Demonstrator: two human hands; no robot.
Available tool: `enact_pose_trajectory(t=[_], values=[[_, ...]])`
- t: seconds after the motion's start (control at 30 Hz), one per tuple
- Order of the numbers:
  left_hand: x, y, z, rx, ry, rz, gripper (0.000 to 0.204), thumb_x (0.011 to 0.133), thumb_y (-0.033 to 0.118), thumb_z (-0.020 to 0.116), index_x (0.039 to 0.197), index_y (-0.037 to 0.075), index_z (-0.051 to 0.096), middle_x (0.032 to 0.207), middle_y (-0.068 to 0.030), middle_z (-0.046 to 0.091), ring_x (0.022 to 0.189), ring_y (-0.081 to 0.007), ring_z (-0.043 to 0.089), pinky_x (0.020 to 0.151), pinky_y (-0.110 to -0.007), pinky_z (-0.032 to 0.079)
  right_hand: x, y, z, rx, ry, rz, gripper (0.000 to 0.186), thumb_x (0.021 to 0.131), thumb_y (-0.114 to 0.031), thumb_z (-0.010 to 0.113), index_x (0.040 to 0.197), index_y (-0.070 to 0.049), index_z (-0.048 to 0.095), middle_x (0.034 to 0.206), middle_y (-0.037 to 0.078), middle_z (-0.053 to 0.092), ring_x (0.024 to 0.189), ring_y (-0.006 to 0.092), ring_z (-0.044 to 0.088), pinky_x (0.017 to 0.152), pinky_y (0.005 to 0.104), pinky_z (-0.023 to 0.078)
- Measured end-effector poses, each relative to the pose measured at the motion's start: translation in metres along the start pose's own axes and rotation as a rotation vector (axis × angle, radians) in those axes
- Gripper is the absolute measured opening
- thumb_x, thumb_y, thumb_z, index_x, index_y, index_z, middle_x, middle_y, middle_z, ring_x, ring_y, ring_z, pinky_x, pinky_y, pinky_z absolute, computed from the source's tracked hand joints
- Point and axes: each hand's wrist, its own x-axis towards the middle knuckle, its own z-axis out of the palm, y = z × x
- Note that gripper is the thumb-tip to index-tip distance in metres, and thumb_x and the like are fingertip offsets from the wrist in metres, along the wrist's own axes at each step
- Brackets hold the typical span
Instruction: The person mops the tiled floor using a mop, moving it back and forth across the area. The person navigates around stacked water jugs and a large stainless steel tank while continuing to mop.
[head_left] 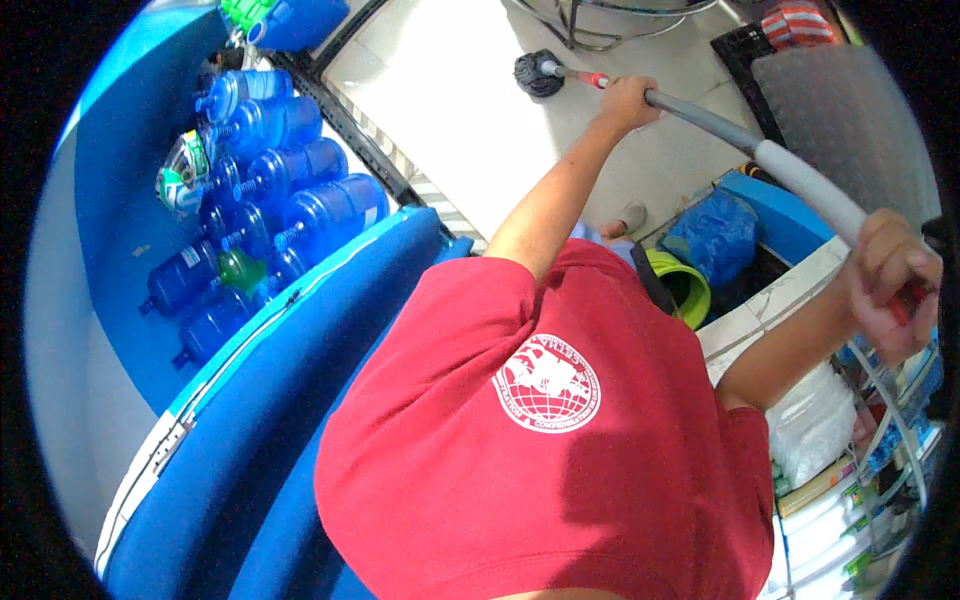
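A mop with a long grey and white handle (705, 122) slants from the upper middle toward the right edge. Its dark grey string head (538, 76) rests on the pale tiled floor (440, 60). My left hand (628, 103) is wrapped round the lower part of the handle, near a red collar. At the upper end my right hand (893, 280) is closed round the grip, and a bit of red shows between its fingers. The right hand is slightly blurred. My red shirt hides what lies below.
Several blue water jugs (262, 125) lie stacked at the left beside a blue wall. A yellow-green bucket (680, 290) and a blue plastic bag (715, 235) stand right of me. Metal furniture legs (600, 38) rise beyond the mop head. Packed goods (815, 425) fill the lower right.
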Motion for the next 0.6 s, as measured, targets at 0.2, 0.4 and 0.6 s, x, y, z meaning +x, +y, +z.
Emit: enact_pose_trajectory(t=[0.2, 0.4, 0.6], values=[[-0.031, -0.032, -0.033, 0.054, -0.106, -0.225, 0.023, 0.067, 0.030, 0.068, 0.076, 0.008, 0.067, 0.078, -0.0168, 0.066, 0.084, -0.0383, 0.064, 0.075, -0.048, 0.049, 0.033, 0.062, -0.021, 0.279, 0.134, 0.169, 0.030, 0.091, -0.025, 0.041, 0.097, 0.001, 0.055, 0.050, 0.000, 0.036, 0.041, 0.0118, 0.033, 0.046, 0.0291, 0.031], [-0.135, -0.148, -0.102, 0.200, 0.024, -0.325, 0.018, 0.073, 0.021, 0.066, 0.077, 0.004, 0.064, 0.079, -0.0227, 0.064, 0.084, -0.0416, 0.063, 0.076, -0.049, 0.048, -0.025, 0.126, 0.063, 0.352, -0.030, 0.337, 0.026, 0.088, -0.014, 0.039, 0.095, 0.004, 0.055, 0.051, 0.001, 0.038, 0.042, 0.0086, 0.032, 0.046, 0.0306, 0.034], [-0.143, -0.171, -0.135, 0.202, -0.117, -0.563, 0.014, 0.074, 0.016, 0.061, 0.070, 0.002, 0.062, 0.075, -0.0233, 0.063, 0.080, -0.0409, 0.064, 0.073, -0.047, 0.050, -0.041, 0.122, 0.103, 0.216, 0.006, 0.449, 0.025, 0.081, -0.010, 0.042, 0.082, 0.007, 0.060, 0.058, 0.008, 0.052, 0.043, 0.0091, 0.036, 0.044, 0.0256, 0.031]])
